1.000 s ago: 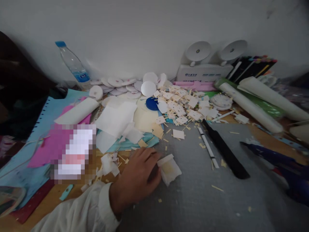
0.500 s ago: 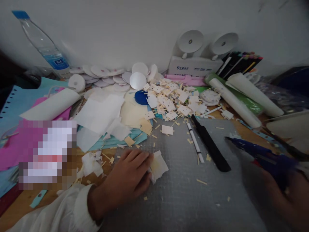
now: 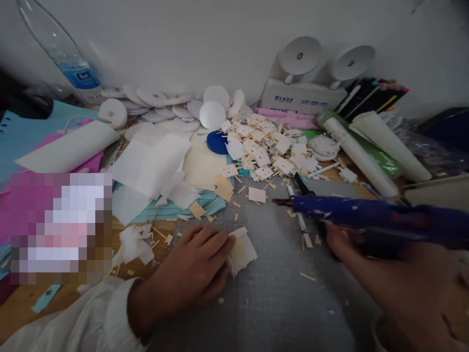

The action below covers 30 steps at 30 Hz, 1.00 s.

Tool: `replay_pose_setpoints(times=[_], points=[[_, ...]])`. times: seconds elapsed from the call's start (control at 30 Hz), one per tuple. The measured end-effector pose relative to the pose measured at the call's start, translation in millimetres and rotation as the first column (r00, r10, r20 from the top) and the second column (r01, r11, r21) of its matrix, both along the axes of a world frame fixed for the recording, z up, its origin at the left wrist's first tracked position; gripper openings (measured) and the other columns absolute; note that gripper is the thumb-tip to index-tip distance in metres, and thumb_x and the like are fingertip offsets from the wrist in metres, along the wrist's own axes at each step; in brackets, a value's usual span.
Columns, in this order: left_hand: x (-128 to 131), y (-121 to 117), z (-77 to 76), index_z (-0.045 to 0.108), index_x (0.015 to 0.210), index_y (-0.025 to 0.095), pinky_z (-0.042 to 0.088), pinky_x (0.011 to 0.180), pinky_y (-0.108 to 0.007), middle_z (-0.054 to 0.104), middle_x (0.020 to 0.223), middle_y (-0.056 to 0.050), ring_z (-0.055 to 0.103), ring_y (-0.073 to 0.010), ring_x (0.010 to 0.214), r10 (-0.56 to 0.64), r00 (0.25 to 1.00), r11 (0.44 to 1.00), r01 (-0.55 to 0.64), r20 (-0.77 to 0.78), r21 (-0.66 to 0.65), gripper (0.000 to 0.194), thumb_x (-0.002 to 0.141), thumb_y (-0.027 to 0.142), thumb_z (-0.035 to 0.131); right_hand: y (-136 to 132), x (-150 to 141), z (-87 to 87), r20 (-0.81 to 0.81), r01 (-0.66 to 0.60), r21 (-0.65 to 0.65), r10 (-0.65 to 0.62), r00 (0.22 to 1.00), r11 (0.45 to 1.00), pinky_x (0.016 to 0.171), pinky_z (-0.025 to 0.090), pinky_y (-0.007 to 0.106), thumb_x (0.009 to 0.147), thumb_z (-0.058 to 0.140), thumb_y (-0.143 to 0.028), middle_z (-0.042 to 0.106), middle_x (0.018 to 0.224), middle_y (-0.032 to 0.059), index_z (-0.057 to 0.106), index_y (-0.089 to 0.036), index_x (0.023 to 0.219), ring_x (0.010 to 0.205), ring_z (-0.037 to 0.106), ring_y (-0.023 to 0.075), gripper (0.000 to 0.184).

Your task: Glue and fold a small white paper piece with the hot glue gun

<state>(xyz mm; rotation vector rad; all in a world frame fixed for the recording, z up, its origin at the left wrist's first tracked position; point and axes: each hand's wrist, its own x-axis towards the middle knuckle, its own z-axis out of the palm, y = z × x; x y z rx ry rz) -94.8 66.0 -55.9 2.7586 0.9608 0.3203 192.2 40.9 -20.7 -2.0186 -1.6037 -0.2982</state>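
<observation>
Left of glue gun (image 3: 361,211), clear bottle (image 3: 81,76)

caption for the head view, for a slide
Right hand holds a blue glue gun while the left rests at a torn paper piece.

The single head view looks from above and behind the left hand (image 3: 192,266) and right hand (image 3: 403,283), facing forward and steeply down over the worktop (image 3: 71,300). It sits close: the left sleeve (image 3: 88,318) enters at the bottom edge, and the right hand, with a blue glue gun (image 3: 344,210), looms large at the right. Beyond both hands, the view reaches the pale wall (image 3: 164,49) across the top, farther off.
</observation>
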Motion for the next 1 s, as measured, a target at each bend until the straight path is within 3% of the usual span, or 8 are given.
replay_pose_setpoints(times=[0.1, 0.33, 0.57, 0.73, 1.0], points=[[-1.2, 0.4, -1.8, 0.055, 0.12, 0.013, 0.032, 0.089, -0.04, 0.063, 0.106, -0.005, 0.054, -0.0215, 0.096, -0.009, 1.0, 1.0, 0.009, 0.008, 0.003, 0.034, 0.091, 0.026, 0.044, 3.9, -21.9, -12.6, 0.096, -0.103, -0.025, 0.105, 0.99, 0.994, 0.036, 0.035, 0.026, 0.068, 0.059, -0.047, 0.052, 0.04, -0.0012, 0.053, -0.022, 0.059, 0.035, 0.053, 0.0185, 0.027], [-2.3, 1.9, -3.4, 0.059, 0.114, 0.013, 0.032, 0.089, -0.039, 0.063, 0.105, -0.005, 0.053, -0.0213, 0.096, -0.01, 0.998, 1.0, 0.01, 0.066, 0.0, 0.031, 0.089, 0.027, 0.047, -5.6, -19.9, -34.4, 0.207, -0.317, -0.102, 0.332, 0.92, 0.943, 0.042, 0.04, 0.025, 0.074, 0.055, -0.047, 0.063, 0.052, 0.0006, 0.062, -0.021, 0.077, 0.043, 0.06, 0.0183, 0.027], [-1.5, 2.0, -3.2, 0.058, 0.114, 0.012, 0.033, 0.087, -0.041, 0.064, 0.107, -0.005, 0.054, -0.0224, 0.095, -0.015, 0.999, 1.0, 0.014, 0.048, 0.016, 0.031, 0.09, 0.026, 0.045, -3.3, -21.9, -45.7, 0.322, -0.273, -0.128, 0.3, 0.898, 0.954, 0.039, 0.035, 0.027, 0.076, 0.051, -0.055, 0.059, 0.046, 0.003, 0.066, -0.014, 0.083, 0.04, 0.058, 0.0216, 0.045], [-1.3, 2.9, -3.0, 0.057, 0.115, 0.012, 0.033, 0.087, -0.042, 0.064, 0.106, -0.006, 0.054, -0.0233, 0.096, -0.019, 0.999, 1.0, 0.019, 0.031, 0.02, 0.032, 0.09, 0.026, 0.045, -4.9, -23.8, -43.0, 0.315, -0.233, -0.232, 0.299, 0.901, 0.944, 0.039, 0.034, 0.027, 0.076, 0.054, -0.052, 0.058, 0.047, 0.0029, 0.066, -0.015, 0.086, 0.041, 0.058, 0.0218, 0.04], [-1.0, 2.4, -2.6, 0.057, 0.115, 0.011, 0.032, 0.087, -0.041, 0.065, 0.106, -0.007, 0.054, -0.0234, 0.097, -0.018, 0.999, 1.0, 0.017, 0.027, 0.021, 0.032, 0.09, 0.026, 0.045, -5.0, -23.4, -46.2, 0.343, -0.248, -0.214, 0.31, 0.887, 0.945, 0.04, 0.034, 0.027, 0.076, 0.053, -0.053, 0.058, 0.046, 0.0043, 0.065, -0.016, 0.075, 0.04, 0.057, 0.0218, 0.039]])
